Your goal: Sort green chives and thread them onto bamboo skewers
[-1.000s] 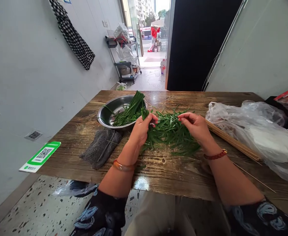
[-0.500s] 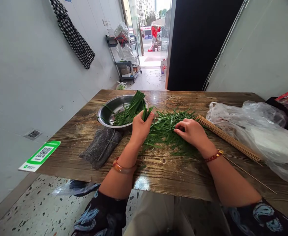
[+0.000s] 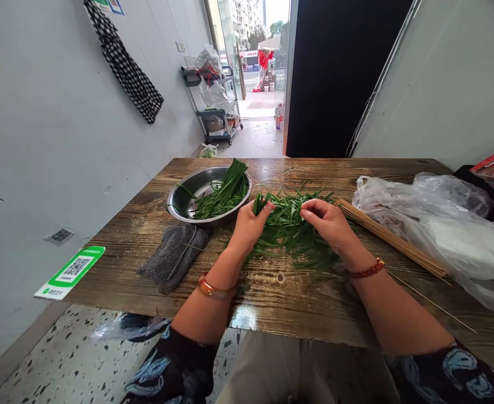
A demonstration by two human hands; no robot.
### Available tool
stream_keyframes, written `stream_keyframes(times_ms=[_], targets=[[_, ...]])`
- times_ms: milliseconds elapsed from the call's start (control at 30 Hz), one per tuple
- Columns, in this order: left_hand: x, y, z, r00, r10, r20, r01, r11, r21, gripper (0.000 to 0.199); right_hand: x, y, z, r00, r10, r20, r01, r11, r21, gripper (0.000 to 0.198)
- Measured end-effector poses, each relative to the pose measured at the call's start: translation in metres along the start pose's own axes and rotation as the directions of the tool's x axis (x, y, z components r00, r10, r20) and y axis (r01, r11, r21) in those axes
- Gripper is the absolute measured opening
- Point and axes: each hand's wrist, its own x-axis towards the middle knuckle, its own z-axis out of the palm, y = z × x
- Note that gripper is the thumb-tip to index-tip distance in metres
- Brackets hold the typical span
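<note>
A small bunch of green garlic chives (image 3: 260, 204) is gripped in my left hand (image 3: 250, 225), its cut ends poking up above my fingers. My right hand (image 3: 326, 223) has thumb and forefinger pinched together at the loose pile of chives (image 3: 288, 233), apparently on a chive leaf; the exact hold is too small to see clearly. The pile lies spread on the wooden table between and under both hands. Just beyond my left hand stands a steel bowl (image 3: 179, 214) with more chives (image 3: 225, 193), one neat bundle leaning on its rim.
A dark grey mesh cloth (image 3: 169, 261) lies left of my left forearm. Right of the pile are a bundle of thin wooden skewers (image 3: 394, 241), one loose skewer (image 3: 434, 300) and clear plastic bags (image 3: 453, 224). A green QR-code card (image 3: 71, 272) sits at the table's left edge.
My left hand has shifted a little to the right with its chives, closer to the pile. The right hand has lifted slightly, its fingertips now pinched together. The view has tilted slightly.
</note>
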Motion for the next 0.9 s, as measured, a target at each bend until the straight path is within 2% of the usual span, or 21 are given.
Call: stream_keyframes(times_ms=[133,300,400,533,633,767,833,900], targets=[[-0.005,-0.001,0.008,0.993,-0.021,0.117,0.029,0.997,-0.069,0.031,-0.004,-0.005,0.007,1.0,-0.012,0.003,0.011,0.998,0.07,0.022],[-0.011,0.005,0.013,0.972,-0.031,0.231,0.072,0.983,-0.17,0.032,-0.008,-0.007,0.017,0.999,-0.049,-0.023,0.05,0.997,0.05,0.019],[-0.014,0.011,0.013,0.952,-0.062,0.3,0.129,0.97,-0.207,0.031,-0.011,-0.011,0.021,0.987,-0.152,-0.043,0.15,0.988,-0.044,0.013],[-0.015,0.014,0.012,0.936,-0.121,0.331,0.204,0.952,-0.228,0.032,-0.013,-0.021,0.017,0.952,-0.307,-0.016,0.298,0.935,-0.191,0.01],[-0.013,0.012,0.01,0.934,-0.171,0.313,0.255,0.935,-0.248,0.033,-0.009,-0.02,0.005,0.956,-0.283,-0.076,0.261,0.941,-0.217,0.017],[-0.006,0.011,0.002,0.964,-0.187,0.191,0.243,0.91,-0.337,0.031,0.002,-0.006,-0.02,0.952,-0.212,-0.22,0.155,0.955,-0.253,0.023],[-0.003,0.012,-0.002,0.976,-0.165,0.14,0.206,0.905,-0.372,0.03,0.007,0.002,-0.031,0.961,-0.198,-0.191,0.128,0.937,-0.324,0.024],[-0.001,0.013,-0.005,0.983,-0.143,0.111,0.175,0.91,-0.375,0.029,0.01,0.007,-0.038,0.974,-0.198,-0.113,0.129,0.887,-0.444,0.023]])
